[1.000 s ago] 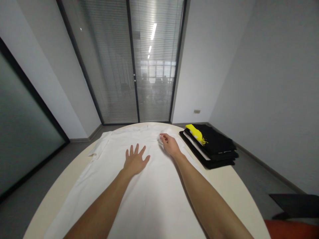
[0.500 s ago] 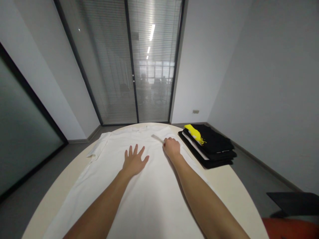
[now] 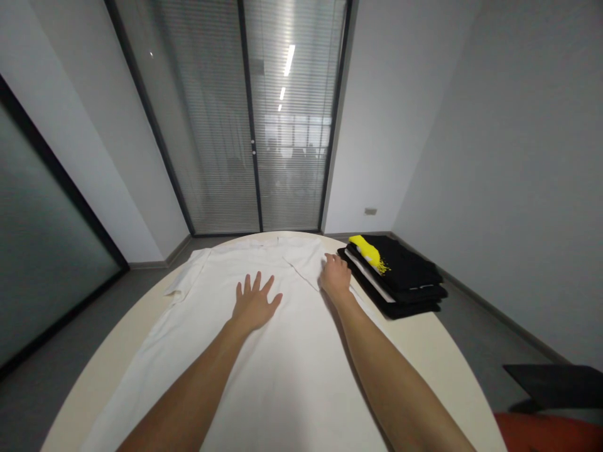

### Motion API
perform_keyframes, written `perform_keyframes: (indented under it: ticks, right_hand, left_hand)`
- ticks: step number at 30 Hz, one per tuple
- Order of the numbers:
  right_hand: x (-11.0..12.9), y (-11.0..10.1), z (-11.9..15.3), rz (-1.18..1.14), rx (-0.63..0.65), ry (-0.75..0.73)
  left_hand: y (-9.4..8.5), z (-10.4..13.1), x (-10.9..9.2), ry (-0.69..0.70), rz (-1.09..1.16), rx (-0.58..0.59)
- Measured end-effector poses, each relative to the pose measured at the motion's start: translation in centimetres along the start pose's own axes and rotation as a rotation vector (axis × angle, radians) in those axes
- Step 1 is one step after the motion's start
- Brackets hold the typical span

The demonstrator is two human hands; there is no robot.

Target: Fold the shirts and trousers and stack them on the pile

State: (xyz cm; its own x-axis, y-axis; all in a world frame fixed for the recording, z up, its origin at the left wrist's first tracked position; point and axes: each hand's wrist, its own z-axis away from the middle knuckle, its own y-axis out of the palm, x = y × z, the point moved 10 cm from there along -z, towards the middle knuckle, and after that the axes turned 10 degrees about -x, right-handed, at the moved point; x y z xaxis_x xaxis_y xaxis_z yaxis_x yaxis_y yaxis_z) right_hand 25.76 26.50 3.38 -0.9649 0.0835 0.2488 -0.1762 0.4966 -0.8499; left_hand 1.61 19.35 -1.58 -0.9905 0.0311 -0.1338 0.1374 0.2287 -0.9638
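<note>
A white T-shirt (image 3: pixel 282 351) lies spread over the round table, its neckline toward the far edge and one sleeve out to the left. My left hand (image 3: pixel 254 304) rests flat on the upper middle of the shirt with fingers spread. At the shirt's upper right, my right hand (image 3: pixel 335 276) is closed, fingers curled on the right sleeve cloth; the fingertips are partly hidden. A dark slanting crease (image 3: pixel 301 274) runs through the cloth between both hands. Just right of my right hand sits a stack of folded black clothes (image 3: pixel 405 270) with a yellow print on top.
Bare rim of the cream round table (image 3: pixel 443 364) shows at the right and left. A red chair seat (image 3: pixel 546 432) with a black part (image 3: pixel 560 384) stands at the lower right. Beyond the table are a glass partition with blinds (image 3: pixel 217 157) and grey walls.
My right hand has moved right, toward the black stack. The pale folded strip beside it now lies flat, leaving a slanting crease. My left hand stays in place.
</note>
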Motion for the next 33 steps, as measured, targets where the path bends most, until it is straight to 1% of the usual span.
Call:
perform_keyframes:
  ticks: [2,4,6,8,10,11,13,15,16,18,20,23,29,33]
  right_hand:
    - [-2.0,0.7,-0.4,0.014,0.08,0.078]
    - [-3.4,0.9,-0.8,0.01,0.135,0.106]
    - [-4.0,0.7,-1.1,0.01,0.152,0.097]
    - [-4.1,0.4,-1.1,0.02,0.146,0.085]
    - [-3.6,0.0,-1.0,0.041,0.119,0.074]
    - [-2.9,-0.1,-0.8,0.045,0.097,0.043]
    - [-0.6,0.4,-0.3,0.021,0.079,-0.091]
    - [1.6,1.8,0.6,-0.026,0.137,-0.223]
    - [2.2,2.8,1.1,-0.042,0.193,-0.254]
    - [2.3,4.7,1.9,-0.047,0.303,-0.243]
    - [2.0,5.7,2.2,-0.037,0.347,-0.217]
    - [1.8,5.8,2.1,-0.025,0.346,-0.203]
    - [1.9,6.0,2.4,-0.016,0.387,-0.186]
    - [1.7,6.1,2.4,0.018,0.399,-0.153]
  left_hand:
    - [0.0,0.0,0.1,-0.003,-0.001,-0.003]
    - [0.0,0.0,0.1,-0.004,-0.003,-0.007]
    - [0.0,0.0,0.0,-0.005,-0.005,-0.011]
    - [0.0,0.0,0.1,-0.008,-0.006,-0.009]
    - [0.0,0.0,0.1,-0.006,-0.001,-0.008]
    - [0.0,0.0,0.1,-0.003,0.003,-0.009]
    - [0.0,0.0,0.0,0.003,0.012,-0.011]
    - [0.1,0.1,0.1,0.002,0.02,-0.006]
    - [0.1,0.1,0.1,-0.001,0.021,-0.003]
    - [0.2,0.1,0.1,-0.004,0.017,0.0]
    - [0.3,0.1,0.1,-0.007,0.007,-0.003]
    - [0.2,0.1,0.0,-0.007,0.003,-0.006]
    - [0.2,0.4,0.0,-0.023,0.001,0.03]
    - [0.1,0.5,0.0,-0.011,0.006,0.021]
